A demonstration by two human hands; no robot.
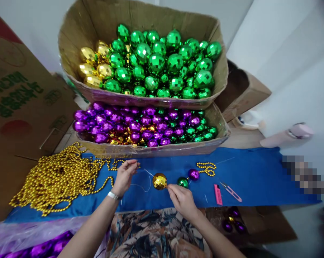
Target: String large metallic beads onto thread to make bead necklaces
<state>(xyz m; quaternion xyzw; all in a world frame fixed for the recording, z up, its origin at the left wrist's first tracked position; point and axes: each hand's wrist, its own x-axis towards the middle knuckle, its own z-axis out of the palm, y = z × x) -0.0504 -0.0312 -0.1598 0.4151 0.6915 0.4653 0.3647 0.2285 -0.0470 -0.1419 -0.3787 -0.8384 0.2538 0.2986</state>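
A shiny gold faceted ball [160,181] is over the blue cloth, with a thin needle [148,172] sticking out of its upper left side. My right hand [182,201] pinches the ball's right end. Left of the needle, my left hand [125,176] has its fingers pinched together; what they hold, if anything, is too small to make out. A fine thread [143,188] curls on the cloth between the hands. Just beyond my right hand lie a green ball [182,182] and a purple ball [193,174], joined to a short gold bead chain [207,168].
A heap of gold bead chains [57,179] covers the blue cloth's [258,172] left side. Pink thread snips [232,192] and a pink lighter [218,194] lie right. Behind stand an upper carton [140,96] of green and gold balls and a lower carton [156,150] with purple ones.
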